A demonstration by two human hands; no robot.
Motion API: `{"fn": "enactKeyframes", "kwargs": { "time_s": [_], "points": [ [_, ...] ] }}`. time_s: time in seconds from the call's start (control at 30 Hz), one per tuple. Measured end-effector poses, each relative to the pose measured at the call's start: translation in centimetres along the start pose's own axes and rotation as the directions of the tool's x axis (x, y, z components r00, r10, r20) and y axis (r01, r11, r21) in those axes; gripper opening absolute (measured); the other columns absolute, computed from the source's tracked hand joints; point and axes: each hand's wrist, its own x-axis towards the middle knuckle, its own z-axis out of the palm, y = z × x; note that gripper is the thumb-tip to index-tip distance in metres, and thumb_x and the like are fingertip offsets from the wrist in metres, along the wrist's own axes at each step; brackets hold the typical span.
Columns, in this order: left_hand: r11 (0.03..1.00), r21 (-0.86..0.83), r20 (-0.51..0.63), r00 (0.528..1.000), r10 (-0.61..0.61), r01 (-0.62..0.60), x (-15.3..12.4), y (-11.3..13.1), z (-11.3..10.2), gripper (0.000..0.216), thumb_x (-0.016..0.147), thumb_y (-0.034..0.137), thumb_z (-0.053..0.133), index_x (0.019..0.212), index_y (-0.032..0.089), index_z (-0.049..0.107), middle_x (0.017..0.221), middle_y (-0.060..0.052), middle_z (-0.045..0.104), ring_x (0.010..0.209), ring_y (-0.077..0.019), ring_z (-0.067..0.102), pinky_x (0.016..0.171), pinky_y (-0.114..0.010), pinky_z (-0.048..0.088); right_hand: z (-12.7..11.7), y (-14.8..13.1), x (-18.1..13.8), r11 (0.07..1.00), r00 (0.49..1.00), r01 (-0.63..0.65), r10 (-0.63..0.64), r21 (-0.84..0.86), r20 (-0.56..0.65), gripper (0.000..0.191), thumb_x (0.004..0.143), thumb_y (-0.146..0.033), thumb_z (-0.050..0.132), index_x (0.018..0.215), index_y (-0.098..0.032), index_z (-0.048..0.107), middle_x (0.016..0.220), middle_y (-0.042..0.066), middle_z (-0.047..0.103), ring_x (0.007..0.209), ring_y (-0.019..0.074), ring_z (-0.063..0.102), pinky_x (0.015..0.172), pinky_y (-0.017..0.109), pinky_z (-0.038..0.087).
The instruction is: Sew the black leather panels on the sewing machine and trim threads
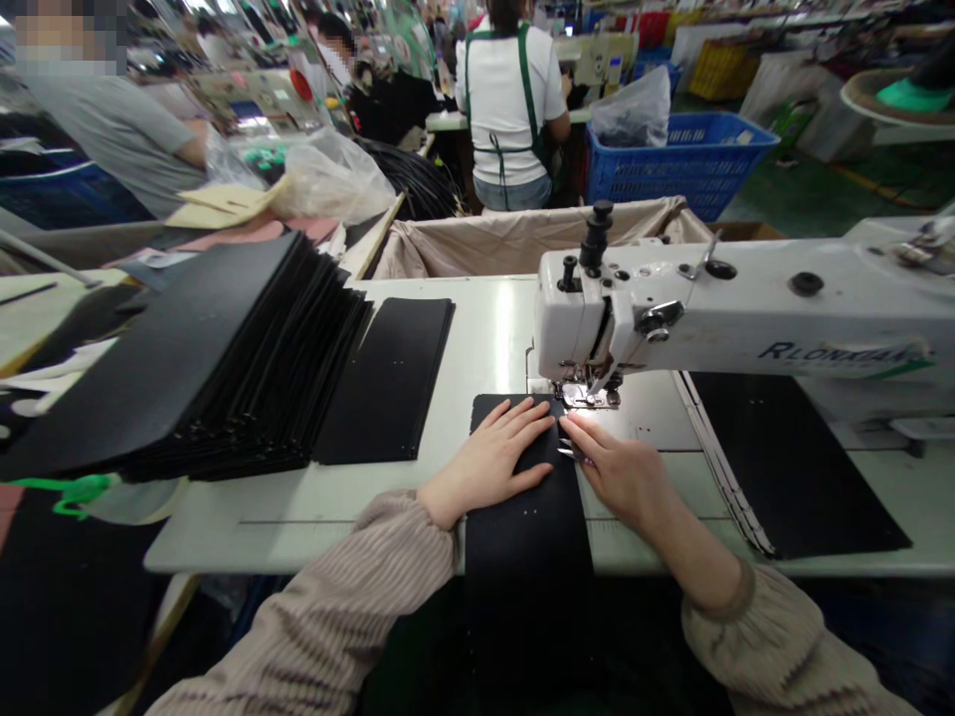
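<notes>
A long black fabric strip [526, 517] lies on the pale sewing table [477, 348], its far end under the presser foot [589, 395] of a white sewing machine [738, 318]. My left hand [496, 457] lies flat on the strip with fingers spread, just left of the needle. My right hand [623, 472] rests at the strip's right edge. Its fingers are closed round a small metal tool, perhaps tweezers [573, 450], pointing at the foot.
A fanned stack of black panels [224, 368] and one flat black panel [392, 378] lie to the left. Another black piece [791, 467] lies under the machine arm at right. A fabric-lined bin [522, 239] stands behind the table. Other people work beyond, near a blue crate [678, 164].
</notes>
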Motion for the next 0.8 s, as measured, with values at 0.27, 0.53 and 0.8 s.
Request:
{"fn": "enactKeyframes", "kwargs": {
  "time_s": [0.27,0.53,0.8],
  "points": [
    [1.0,0.003,-0.011,1.0,-0.013,0.013,0.4,-0.24,0.09,0.06,0.095,0.045,0.055,0.149,0.025,0.038,0.158,-0.006,0.036,0.149,-0.0234,0.026,0.124,-0.047,0.018,-0.1,-0.01,0.0,1.0,1.0,-0.002,0.002,0.007,-0.014,0.057,0.094,-0.023,0.042,0.15,-0.027,0.04,0.153,0.004,0.043,0.091,0.0201,0.071,0.067,0.032,0.057],
    [1.0,-0.008,-0.022,1.0,0.008,-0.008,0.48,-0.34,0.04,0.058,0.094,0.043,0.057,0.147,0.025,0.041,0.156,-0.006,0.038,0.148,-0.0246,0.029,0.123,-0.048,0.02,0.09,0.04,-0.06,0.999,1.0,-0.005,0.005,0.033,-0.008,0.057,0.094,-0.022,0.043,0.15,-0.029,0.04,0.154,0.003,0.043,0.1,0.0204,0.069,0.073,0.031,0.057],
    [1.0,0.013,-0.058,0.998,0.004,-0.003,0.4,-0.34,0.07,0.056,0.093,0.042,0.059,0.145,0.027,0.045,0.153,-0.007,0.043,0.145,-0.0261,0.034,0.122,-0.049,0.024,-0.15,-0.04,-0.04,1.0,1.0,-0.01,0.011,0.024,-0.01,0.055,0.095,-0.021,0.04,0.149,-0.028,0.041,0.154,0.001,0.043,0.099,0.021,0.07,0.071,0.033,0.057]
  ]
}}
